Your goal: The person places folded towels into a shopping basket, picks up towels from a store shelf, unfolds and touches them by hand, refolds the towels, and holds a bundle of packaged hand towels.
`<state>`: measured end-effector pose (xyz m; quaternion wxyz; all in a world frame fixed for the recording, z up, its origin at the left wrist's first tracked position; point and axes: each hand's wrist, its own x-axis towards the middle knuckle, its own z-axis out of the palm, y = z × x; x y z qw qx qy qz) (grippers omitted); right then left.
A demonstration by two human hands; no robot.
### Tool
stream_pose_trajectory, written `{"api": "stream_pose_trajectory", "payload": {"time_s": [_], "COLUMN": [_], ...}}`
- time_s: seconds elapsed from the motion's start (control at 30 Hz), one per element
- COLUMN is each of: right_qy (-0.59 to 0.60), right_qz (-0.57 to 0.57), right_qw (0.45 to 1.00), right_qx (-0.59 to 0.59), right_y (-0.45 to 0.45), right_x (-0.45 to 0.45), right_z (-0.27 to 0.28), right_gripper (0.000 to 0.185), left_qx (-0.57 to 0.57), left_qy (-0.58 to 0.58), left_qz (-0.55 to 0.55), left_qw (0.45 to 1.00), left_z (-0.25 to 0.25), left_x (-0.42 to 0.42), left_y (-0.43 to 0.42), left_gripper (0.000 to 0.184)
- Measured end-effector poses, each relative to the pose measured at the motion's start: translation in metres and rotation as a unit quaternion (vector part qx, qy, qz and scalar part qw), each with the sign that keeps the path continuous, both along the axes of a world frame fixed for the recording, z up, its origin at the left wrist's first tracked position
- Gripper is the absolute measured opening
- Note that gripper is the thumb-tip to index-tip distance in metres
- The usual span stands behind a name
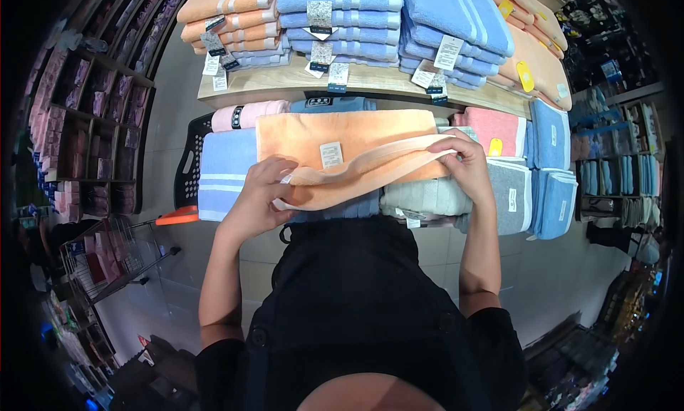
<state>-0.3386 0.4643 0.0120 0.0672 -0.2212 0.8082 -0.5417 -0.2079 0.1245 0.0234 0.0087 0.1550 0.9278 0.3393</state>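
Observation:
An orange towel [377,129] lies spread across other towels, its near edge lifted and folded back toward me. My left hand [265,197] grips the lifted edge at its left end, thumb below and fingers above. At the right end my right hand [467,165] pinches the pale hem between thumb and fingers. A white label [331,155] shows on the towel's face. Under and beside it are a blue striped towel [226,172] on the left and a pale grey-green towel [420,199] on the right.
Folded orange towels [231,4], blue towels [340,1] and peach towels [534,51] are stacked on a wooden shelf [263,83]. A black basket [189,168] stands at the left. A shopping cart [107,258] is farther left. Grey-blue towels [554,201] lie at the right.

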Motion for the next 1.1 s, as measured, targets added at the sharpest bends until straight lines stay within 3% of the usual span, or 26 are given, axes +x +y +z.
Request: {"api": "stream_pose_trajectory", "payload": {"time_s": [0.03,0.13,0.23,0.33,0.6,0.8,0.83,0.97,1.07,1.1], "right_qy": [-0.013,-0.032,-0.027,-0.022,-0.003,0.097,0.157,0.199,0.152,0.203], "right_qz": [-0.006,-0.021,-0.019,-0.019,-0.075,-0.099,-0.11,-0.139,-0.098,-0.082], "right_qw": [1.0,0.999,0.999,1.0,0.997,0.99,0.981,0.97,0.98,0.97], "right_qx": [0.0,-0.001,-0.009,-0.012,-0.027,-0.006,0.026,0.001,-0.088,-0.11], "right_y": [0.002,0.012,0.016,0.015,0.019,-0.004,-0.005,-0.013,-0.006,-0.006], "right_x": [0.001,0.001,0.002,0.003,-0.003,-0.011,-0.013,-0.01,-0.01,-0.013], "right_z": [-0.001,-0.005,-0.012,-0.011,-0.003,0.005,0.005,0.031,0.077,0.107], "right_gripper": [0.025,0.022,0.02,0.018,0.013,0.012,0.012,0.008,0.008,0.008], "left_qx": [0.0,-0.066,0.002,-0.033,-0.17,-0.196,-0.224,-0.105,0.151,0.185], "left_qy": [-0.048,-0.052,-0.062,-0.029,0.193,0.277,0.293,0.322,0.284,0.346], "left_qz": [-0.006,-0.015,-0.039,-0.062,0.118,0.21,0.226,0.25,0.325,0.301], "left_qw": [0.999,0.996,0.997,0.997,0.959,0.917,0.902,0.907,0.889,0.869], "left_z": [0.0,0.015,0.016,0.003,0.03,0.036,0.038,0.033,0.054,0.078], "left_x": [0.001,0.007,0.009,0.011,0.003,-0.011,-0.013,-0.014,-0.012,-0.017], "left_y": [0.002,0.015,0.025,0.033,0.003,-0.008,-0.006,-0.017,-0.021,-0.025], "left_gripper": [0.019,0.018,0.019,0.018,0.014,0.017,0.017,0.012,0.013,0.013]}}
